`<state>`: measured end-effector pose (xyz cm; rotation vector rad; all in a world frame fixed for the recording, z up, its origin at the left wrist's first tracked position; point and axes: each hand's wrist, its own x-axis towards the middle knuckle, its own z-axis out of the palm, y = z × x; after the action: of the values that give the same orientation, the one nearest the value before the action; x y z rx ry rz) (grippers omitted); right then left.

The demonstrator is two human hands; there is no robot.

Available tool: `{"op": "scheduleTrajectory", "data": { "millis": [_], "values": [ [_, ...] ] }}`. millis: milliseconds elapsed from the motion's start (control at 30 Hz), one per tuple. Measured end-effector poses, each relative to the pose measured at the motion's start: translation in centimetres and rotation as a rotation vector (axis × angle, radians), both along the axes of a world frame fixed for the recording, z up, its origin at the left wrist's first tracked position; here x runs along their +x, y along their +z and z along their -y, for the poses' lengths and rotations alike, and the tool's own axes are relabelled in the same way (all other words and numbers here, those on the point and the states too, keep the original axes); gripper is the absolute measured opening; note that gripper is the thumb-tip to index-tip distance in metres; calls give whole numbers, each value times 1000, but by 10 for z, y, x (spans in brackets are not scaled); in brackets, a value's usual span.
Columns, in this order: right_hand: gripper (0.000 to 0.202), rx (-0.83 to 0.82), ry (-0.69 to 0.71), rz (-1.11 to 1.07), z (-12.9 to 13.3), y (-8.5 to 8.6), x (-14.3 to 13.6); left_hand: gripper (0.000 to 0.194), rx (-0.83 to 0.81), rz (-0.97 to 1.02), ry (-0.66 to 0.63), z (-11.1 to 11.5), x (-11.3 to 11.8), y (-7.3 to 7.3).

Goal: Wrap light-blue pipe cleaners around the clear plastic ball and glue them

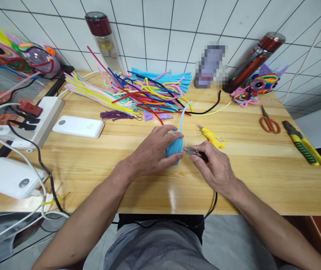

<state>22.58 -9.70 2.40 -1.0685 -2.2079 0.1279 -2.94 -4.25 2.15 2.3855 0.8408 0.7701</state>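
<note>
My left hand (158,148) is closed around a light-blue bundle of wound pipe cleaner (174,145) just above the table. One blue pipe cleaner strand (182,120) sticks up from it and curves to the right at its end. Close by on the right, my right hand (215,165) grips a black-handled tool with a pointed silver tip (192,150). Its tip points at the bundle's right side; whether they touch I cannot tell. Most of the handle is hidden in my fingers. Beyond my right hand lies a yellow glue gun (212,137).
Loose coloured pipe cleaners (149,90) are heaped at the back. Orange-handled scissors (269,122) and green-yellow pliers (303,144) lie to the right. Left are a white power bank (78,126), a power strip (40,120) and cables. Two flasks stand by the tiled wall, near finished crafts (264,82).
</note>
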Motion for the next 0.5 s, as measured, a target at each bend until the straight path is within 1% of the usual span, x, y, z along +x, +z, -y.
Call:
{"op": "scheduleTrajectory", "data": {
  "millis": [100, 500],
  "values": [
    [9, -2, 1, 10, 0, -1, -1, 49, 0, -4, 0, 0, 0, 0],
    [7, 12, 54, 31, -4, -4, 2, 49, -4, 4, -15, 0, -1, 1]
  ]
}}
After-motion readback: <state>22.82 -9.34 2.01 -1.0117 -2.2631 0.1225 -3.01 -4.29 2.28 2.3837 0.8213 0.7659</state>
